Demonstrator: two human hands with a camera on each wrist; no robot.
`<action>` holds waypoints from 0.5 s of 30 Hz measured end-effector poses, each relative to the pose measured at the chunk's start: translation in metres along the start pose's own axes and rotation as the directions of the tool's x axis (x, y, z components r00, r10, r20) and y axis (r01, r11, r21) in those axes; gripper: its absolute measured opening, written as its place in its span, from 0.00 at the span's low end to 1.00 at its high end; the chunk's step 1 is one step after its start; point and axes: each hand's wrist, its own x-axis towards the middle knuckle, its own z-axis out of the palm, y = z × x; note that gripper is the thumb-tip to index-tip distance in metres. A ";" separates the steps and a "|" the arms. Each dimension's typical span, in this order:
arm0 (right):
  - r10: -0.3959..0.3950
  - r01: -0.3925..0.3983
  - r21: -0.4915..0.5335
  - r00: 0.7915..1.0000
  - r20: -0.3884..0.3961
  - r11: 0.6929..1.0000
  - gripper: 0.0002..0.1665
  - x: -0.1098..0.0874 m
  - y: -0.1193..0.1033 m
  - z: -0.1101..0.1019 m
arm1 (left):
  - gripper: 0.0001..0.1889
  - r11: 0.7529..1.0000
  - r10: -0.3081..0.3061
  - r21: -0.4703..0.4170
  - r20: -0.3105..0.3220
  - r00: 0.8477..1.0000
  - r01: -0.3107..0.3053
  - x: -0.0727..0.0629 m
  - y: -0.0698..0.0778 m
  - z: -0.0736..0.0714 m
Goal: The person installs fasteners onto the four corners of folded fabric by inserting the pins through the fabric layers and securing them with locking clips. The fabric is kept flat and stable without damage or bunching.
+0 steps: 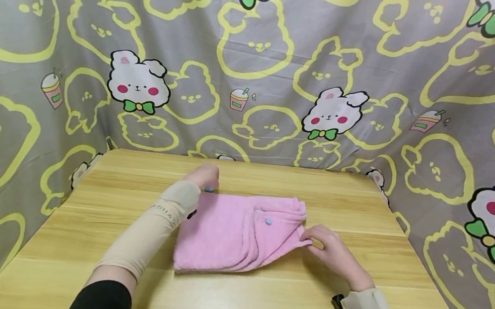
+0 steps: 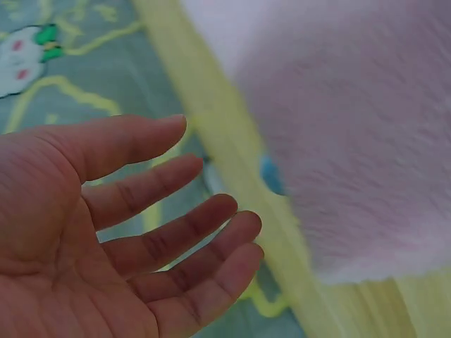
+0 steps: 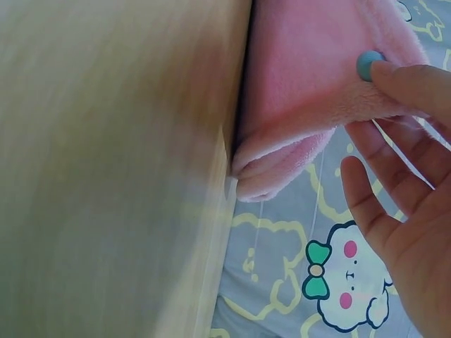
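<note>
A folded pink plush cloth with blue buttons lies on the wooden table, its layered edges fanned out toward the right. My right hand pinches its right corner and lifts it slightly. In the right wrist view, the thumb lies on top beside a blue button, with fingers below the fabric. My left hand is past the cloth's far left corner. The left wrist view shows that hand's fingers loosely extended, apart from the cloth and a blue button at its edge.
The wooden table reaches back to a grey curtain printed with rabbits and yellow outlines. The curtain also hangs along both sides. A second blue button shows on the cloth's upper face.
</note>
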 end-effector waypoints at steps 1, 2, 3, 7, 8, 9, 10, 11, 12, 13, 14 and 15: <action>-0.001 0.001 0.005 1.000 -0.002 1.000 0.21 0.000 0.000 0.000 | 0.08 0.999 -0.012 0.029 -0.005 1.000 0.012 0.004 -0.001 0.002; -0.002 0.003 0.011 1.000 -0.003 1.000 0.21 0.000 0.000 0.000 | 0.09 0.999 -0.028 0.046 -0.005 1.000 0.028 0.007 -0.002 0.005; -0.003 0.003 0.014 1.000 -0.005 1.000 0.21 0.000 0.000 0.000 | 0.10 0.997 -0.034 0.067 -0.017 0.999 0.035 0.010 -0.004 0.007; -0.007 0.007 0.013 1.000 -0.001 1.000 0.21 -0.001 0.001 0.000 | 0.08 0.992 -0.057 0.109 -0.045 0.997 0.062 0.015 -0.005 0.011; -0.008 0.008 0.008 1.000 0.000 1.000 0.21 -0.001 0.001 0.000 | 0.07 0.991 -0.065 0.113 -0.043 0.997 0.069 0.016 -0.005 0.012; -0.009 0.009 0.002 1.000 0.001 1.000 0.21 0.000 0.001 0.000 | 0.06 0.990 -0.071 0.120 -0.042 0.997 0.075 0.016 -0.004 0.013; -0.010 0.010 -0.002 1.000 0.002 1.000 0.21 0.000 0.001 0.000 | 0.06 0.989 -0.076 0.128 -0.035 0.996 0.080 0.016 -0.003 0.014; -0.010 0.010 -0.004 1.000 0.004 1.000 0.21 0.000 0.001 0.000 | 0.06 0.987 -0.079 0.139 -0.027 0.997 0.082 0.016 -0.001 0.015; -0.008 0.008 -0.005 1.000 0.005 1.000 0.21 0.000 0.001 0.000 | 0.08 0.985 -0.080 0.149 -0.023 0.997 0.082 0.017 0.000 0.016; -0.007 0.007 -0.007 1.000 0.005 1.000 0.21 0.000 0.001 -0.001 | 0.09 0.984 -0.081 0.155 -0.016 0.997 0.083 0.017 0.001 0.018; -0.002 0.002 -0.010 1.000 0.007 1.000 0.21 0.000 0.000 -0.001 | 0.11 0.983 -0.086 0.161 -0.007 0.996 0.086 0.018 0.002 0.020; -0.001 0.001 -0.012 1.000 0.007 1.000 0.21 0.000 0.000 -0.001 | 0.13 0.982 -0.092 0.165 0.002 0.996 0.091 0.019 0.003 0.021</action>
